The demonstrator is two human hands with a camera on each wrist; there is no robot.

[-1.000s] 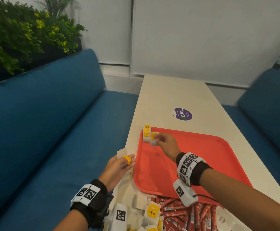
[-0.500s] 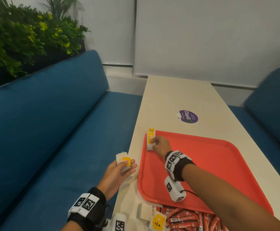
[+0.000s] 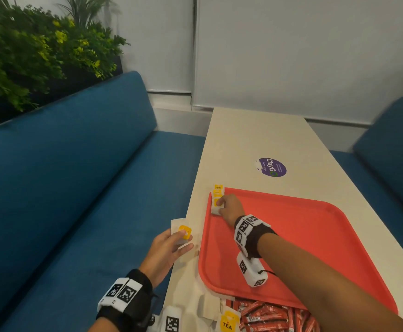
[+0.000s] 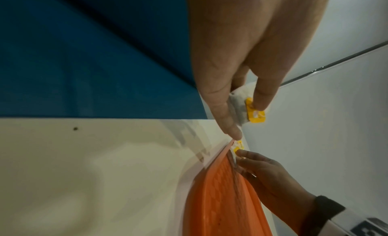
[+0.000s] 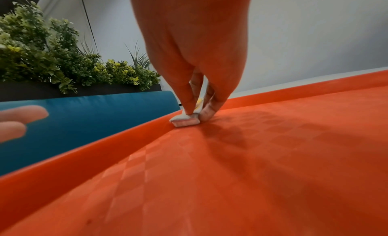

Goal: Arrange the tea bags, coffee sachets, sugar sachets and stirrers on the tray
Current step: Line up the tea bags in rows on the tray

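Observation:
A red tray point(image 3: 303, 248) lies on the cream table point(image 3: 251, 140). Overlapping tea bags point(image 3: 218, 190) with yellow tags lean on its far left corner. My right hand point(image 3: 219, 204) pinches a white tea bag point(image 3: 215, 210) there, and the bag's bottom rests on the tray floor against the left rim. The right wrist view shows thumb and fingers point(image 5: 210, 110) either side of that tea bag point(image 5: 184, 121). My left hand point(image 3: 181, 238) hovers at the table's left edge beside the tray, pinching another tea bag point(image 3: 179, 226) by its yellow tag point(image 4: 255, 113).
A heap of red sachets point(image 3: 267, 315) and loose tea bags point(image 3: 227, 319) lies at the tray's near edge. A purple sticker point(image 3: 272, 167) marks the table beyond the tray. Blue benches point(image 3: 75, 188) flank the table, with a plant point(image 3: 28, 56) behind the left one.
My right hand has carried its tea bag to the tray's far left corner and lowered it onto the tray beside the others. My left hand has edged forward, still holding its bag.

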